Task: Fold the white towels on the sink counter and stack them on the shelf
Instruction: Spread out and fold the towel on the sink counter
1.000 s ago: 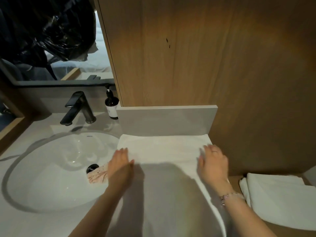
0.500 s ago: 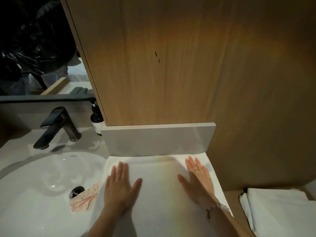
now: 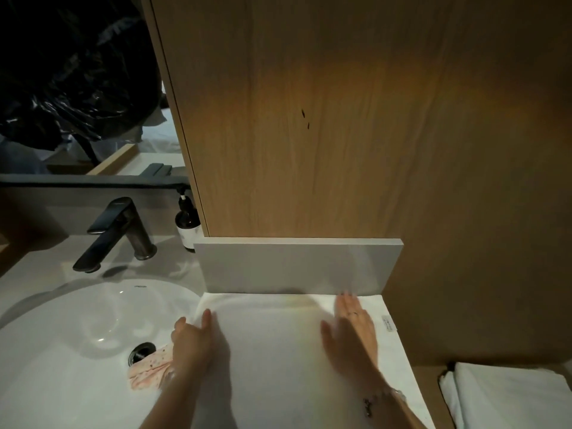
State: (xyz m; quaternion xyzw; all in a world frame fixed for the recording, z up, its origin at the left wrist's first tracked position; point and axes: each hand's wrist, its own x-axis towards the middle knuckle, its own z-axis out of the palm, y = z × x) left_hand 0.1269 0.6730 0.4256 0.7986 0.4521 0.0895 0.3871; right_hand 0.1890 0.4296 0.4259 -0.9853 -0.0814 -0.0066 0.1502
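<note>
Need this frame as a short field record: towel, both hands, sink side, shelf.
towel: white rectangular towel spread flat on the counter, far edge at the grey backsplash panel
left: left hand at the towel's left edge, fingers partly curled; grip unclear
right: right hand flat on the towel, fingers straight
sink: white oval basin, pink patterned cloth beside its drain
shelf: folded white towels at lower right
</note>
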